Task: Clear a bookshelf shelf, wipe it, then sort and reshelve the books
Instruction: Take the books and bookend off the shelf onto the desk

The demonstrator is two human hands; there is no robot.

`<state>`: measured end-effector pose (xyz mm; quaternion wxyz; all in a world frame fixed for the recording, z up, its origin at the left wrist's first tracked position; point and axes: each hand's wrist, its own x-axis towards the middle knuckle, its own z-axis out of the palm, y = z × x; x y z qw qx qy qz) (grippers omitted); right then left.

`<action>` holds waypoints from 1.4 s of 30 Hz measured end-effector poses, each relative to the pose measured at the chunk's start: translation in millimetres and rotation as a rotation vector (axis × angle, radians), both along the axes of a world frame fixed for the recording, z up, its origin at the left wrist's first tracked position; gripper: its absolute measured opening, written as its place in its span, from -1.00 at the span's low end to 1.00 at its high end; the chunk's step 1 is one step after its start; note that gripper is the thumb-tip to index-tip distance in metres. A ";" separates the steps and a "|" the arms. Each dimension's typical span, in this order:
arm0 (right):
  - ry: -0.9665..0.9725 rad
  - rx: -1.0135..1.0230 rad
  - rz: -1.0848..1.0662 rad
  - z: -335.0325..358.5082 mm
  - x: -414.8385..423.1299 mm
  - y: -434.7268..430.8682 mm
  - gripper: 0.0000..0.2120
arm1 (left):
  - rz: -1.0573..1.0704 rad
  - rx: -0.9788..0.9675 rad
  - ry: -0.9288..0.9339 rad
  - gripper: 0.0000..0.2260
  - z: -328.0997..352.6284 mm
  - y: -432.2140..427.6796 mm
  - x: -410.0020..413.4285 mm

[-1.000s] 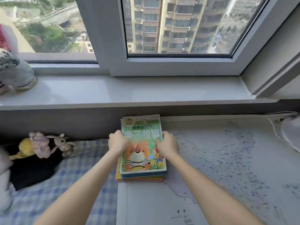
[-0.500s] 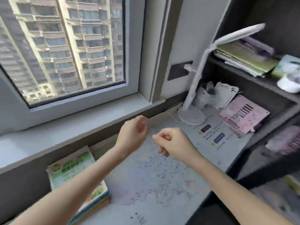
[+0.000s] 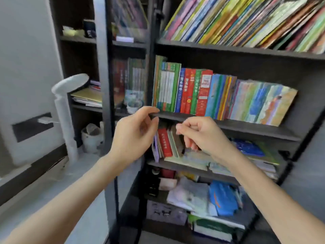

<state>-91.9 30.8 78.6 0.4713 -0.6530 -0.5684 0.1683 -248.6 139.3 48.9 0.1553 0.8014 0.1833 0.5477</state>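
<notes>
Seemingly clearing, we are holding our left hand [image 3: 135,136], grip spread, and right hand [image 3: 200,136], grip curled empty, before the shelf's [image 3: 246,125] left-edge books [image 3: 175,90], which next need clasping.

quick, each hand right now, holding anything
Left hand: open, fingers loosely curved, holding nothing.
Right hand: closed, fingers curled, holding nothing.

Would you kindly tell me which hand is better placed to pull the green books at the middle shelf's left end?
Probably the left hand: its fingertips lie just below the green books. The right hand, curled and empty, sits further right.
</notes>
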 end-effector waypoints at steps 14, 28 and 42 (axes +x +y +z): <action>-0.152 0.423 -0.613 139.2 248.4 -83.0 -0.78 | -0.233 0.130 -0.196 -0.86 161.0 -34.2 276.6; -0.392 0.354 -1.225 187.6 473.5 -50.9 -0.61 | -0.154 0.449 -0.048 -0.75 250.7 24.1 514.3; -0.603 0.315 -1.313 250.0 549.8 53.4 -0.12 | 0.506 0.649 0.176 -0.40 290.1 76.8 619.7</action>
